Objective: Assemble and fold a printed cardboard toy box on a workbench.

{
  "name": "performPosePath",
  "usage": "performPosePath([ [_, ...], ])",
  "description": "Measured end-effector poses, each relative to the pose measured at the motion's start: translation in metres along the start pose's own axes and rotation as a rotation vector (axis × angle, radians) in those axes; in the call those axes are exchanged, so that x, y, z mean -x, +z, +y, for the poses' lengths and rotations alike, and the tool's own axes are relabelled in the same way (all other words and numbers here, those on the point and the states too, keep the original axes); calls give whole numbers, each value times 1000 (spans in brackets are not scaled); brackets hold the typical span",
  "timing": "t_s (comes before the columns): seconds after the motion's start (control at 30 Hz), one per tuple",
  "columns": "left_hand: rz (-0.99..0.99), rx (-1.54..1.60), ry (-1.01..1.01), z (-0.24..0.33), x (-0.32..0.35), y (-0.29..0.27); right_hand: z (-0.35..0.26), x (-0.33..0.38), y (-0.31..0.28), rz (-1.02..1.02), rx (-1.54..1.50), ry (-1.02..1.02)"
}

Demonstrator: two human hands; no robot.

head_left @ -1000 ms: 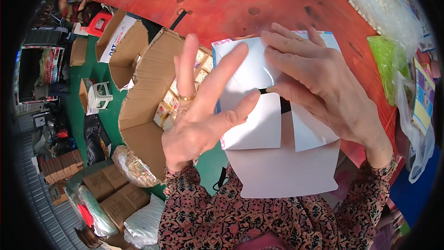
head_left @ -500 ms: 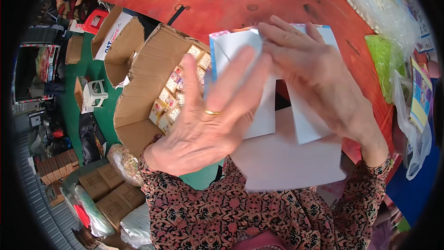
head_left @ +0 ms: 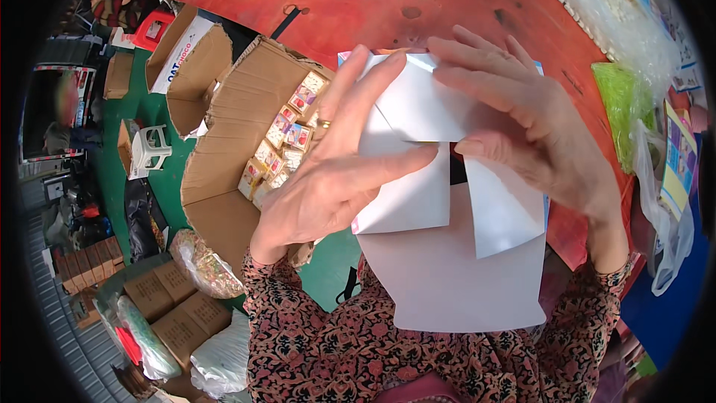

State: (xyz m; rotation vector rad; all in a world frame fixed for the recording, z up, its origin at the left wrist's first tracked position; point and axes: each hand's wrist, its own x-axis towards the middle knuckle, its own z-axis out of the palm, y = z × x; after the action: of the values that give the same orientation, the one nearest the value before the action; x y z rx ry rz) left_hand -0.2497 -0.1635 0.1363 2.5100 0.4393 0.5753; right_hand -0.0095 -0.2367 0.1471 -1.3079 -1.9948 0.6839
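Note:
In front of me is a paperboard box (head_left: 406, 198) with white inner faces and a printed blue and pink edge. A far flap (head_left: 425, 108) lies folded inward over the side flaps, and a long near flap (head_left: 477, 291) hangs toward my body. My left hand (head_left: 324, 179) is open at the box's left, fingers stretched to the far edge and thumb pointing across the left side flap. On the other side my right hand (head_left: 529, 116) is open, its fingers spread above the far flap and its thumb near that flap's lower edge. A dark gap shows between the side flaps.
Left of the box stands an open brown carton (head_left: 224, 157) with several small printed packs (head_left: 280, 138) inside. The red table (head_left: 373, 7) spreads ahead. Clear plastic wrap (head_left: 634, 52) and a green bag (head_left: 615, 108) lie at the right. A white stool (head_left: 153, 151) stands on the green floor.
The far flap has come down toward me over the side flaps. My left hand has shifted to the box's left side, and the box sits slightly nearer my body.

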Motion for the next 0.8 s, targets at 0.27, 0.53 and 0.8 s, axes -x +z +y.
performPosePath([
  [0.27, 49, 150, -14, 2, -14, 2, -11, 8, -6, -21, 159, 189],
  [0.53, 135, 140, -140, 6, -26, 11, -6, 7, 8, 46, 275, 196],
  [0.8, 39, -152, -158, 21, -37, 7, -8, 7, 7, 33, 209, 205],
])
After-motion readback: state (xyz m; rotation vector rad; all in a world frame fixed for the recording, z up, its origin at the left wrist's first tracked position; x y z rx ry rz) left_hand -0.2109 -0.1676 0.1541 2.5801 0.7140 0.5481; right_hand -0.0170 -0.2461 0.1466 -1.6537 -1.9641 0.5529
